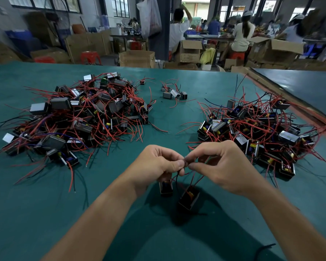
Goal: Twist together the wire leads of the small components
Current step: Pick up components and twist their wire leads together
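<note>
Left hand (158, 164) and right hand (218, 162) meet fingertip to fingertip, pinching wire leads (179, 173); two small black components (189, 199) dangle below.

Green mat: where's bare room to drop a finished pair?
Bare: mat strip between left pile and right pile, below the small cluster; also the near-left corner under the left pile. Crowded: both piles and their wire fringes.

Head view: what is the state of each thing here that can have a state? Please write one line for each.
Left hand: pinches the leads.
Right hand: pinches the leads.
Leads: pinched between both hands.
Components: two, below the hands, on their leads.
Left pile: heaped, wires tangled.
Right pile: heaped, wires tangled.
Box: open.
</note>
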A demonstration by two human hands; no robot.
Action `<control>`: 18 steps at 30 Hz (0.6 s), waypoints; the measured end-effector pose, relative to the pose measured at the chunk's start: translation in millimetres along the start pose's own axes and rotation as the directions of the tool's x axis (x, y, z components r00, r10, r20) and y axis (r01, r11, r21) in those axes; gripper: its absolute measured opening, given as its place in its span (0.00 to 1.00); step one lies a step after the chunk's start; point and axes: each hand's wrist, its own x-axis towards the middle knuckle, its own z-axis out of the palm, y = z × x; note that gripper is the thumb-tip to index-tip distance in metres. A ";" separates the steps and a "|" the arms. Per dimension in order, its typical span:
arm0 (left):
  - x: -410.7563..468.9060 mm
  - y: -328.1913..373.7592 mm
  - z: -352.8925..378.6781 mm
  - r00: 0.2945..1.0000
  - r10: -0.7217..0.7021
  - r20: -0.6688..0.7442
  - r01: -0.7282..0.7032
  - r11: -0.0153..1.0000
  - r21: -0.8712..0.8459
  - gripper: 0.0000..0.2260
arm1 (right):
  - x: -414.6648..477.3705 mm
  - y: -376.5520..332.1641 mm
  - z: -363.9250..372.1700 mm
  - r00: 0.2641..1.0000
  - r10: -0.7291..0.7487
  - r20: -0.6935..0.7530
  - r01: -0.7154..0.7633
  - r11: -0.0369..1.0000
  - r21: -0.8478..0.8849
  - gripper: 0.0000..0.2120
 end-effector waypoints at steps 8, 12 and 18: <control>-0.1 -4.9 1.4 0.997 0.075 -0.009 -0.074 0.995 0.066 0.06 | 1.5 -1.1 2.8 0.996 0.094 -0.012 -0.094 0.996 -0.010 0.08; 1.2 -9.3 6.6 0.978 0.202 -0.043 -0.188 0.959 0.214 0.07 | 2.6 4.3 2.5 0.979 0.201 0.025 -0.200 0.979 -0.044 0.11; -0.6 -11.6 7.8 0.879 0.476 -0.017 -0.368 0.702 0.610 0.07 | 2.1 12.9 4.4 0.976 0.211 0.057 -0.204 0.972 -0.120 0.10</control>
